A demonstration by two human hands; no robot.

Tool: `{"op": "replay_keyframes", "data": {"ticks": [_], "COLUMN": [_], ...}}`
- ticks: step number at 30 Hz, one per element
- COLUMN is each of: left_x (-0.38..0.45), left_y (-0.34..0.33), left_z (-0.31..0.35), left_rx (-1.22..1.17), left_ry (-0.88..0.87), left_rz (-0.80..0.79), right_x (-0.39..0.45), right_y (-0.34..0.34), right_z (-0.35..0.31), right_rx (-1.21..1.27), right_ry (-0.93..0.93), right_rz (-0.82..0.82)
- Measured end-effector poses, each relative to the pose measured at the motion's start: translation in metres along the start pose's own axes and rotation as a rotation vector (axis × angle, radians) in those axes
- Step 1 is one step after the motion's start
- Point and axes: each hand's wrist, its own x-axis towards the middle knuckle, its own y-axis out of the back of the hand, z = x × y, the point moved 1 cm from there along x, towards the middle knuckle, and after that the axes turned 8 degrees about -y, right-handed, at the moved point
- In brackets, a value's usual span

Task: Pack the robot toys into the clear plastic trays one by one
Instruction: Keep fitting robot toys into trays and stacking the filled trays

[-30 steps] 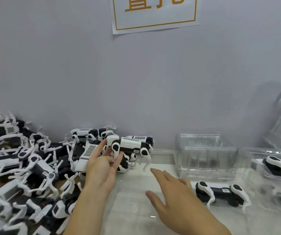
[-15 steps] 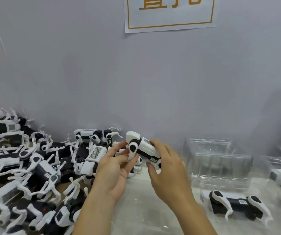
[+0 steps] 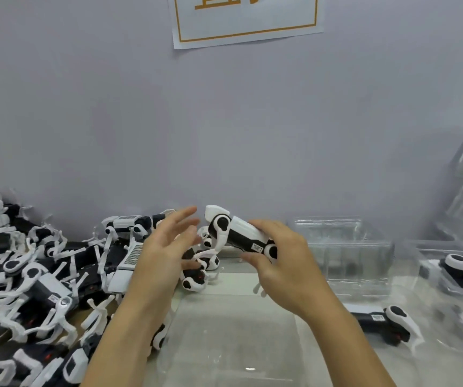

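Grey wall behind, right hand (image 3: 286, 263) gripping robot toy (image 3: 238, 236), left hand (image 3: 166, 247) spread beside

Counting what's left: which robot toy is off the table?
The toy in the right hand, held above the tray; the others lie down.

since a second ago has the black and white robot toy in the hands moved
Yes. The black and white robot toy has passed from the left hand to the right hand, rightward toward the clear tray stack.

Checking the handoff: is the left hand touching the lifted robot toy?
Apart. The head view shows wall between the left hand's straight fingertips and the lifted robot toy; only the right hand grips it.
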Motion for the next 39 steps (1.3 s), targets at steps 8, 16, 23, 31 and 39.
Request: {"op": "replay_keyframes", "data": {"ticks": [8, 16, 23, 31, 39], "left_x": [-0.002, 0.001, -0.026, -0.018, -0.024], "left_y": [-0.003, -0.010, -0.011, 0.014, 0.035], "left_z": [0.002, 0.008, -0.014, -0.031, -0.059], "left_rx": [0.085, 0.135, -0.011, 0.261, 0.858], "left_ry": [0.001, -0.027, -0.009, -0.055, 0.149], "left_rz": [-0.103, -0.117, 0.015, -0.046, -0.369], "right_x": [-0.003, -0.008, -0.005, -0.001, -0.002], "right_y": [0.015, 0.026, 0.020, 0.018, 0.016], "right_z": [0.002, -0.004, -0.013, -0.013, -0.020], "right_rx": [0.190, 0.217, 0.004, -0.037, -0.245], "right_ry": [-0.163, -0.193, -0.132, -0.040, -0.095], "right_rz": [-0.283, -0.413, -0.421, -0.484, -0.473]}}
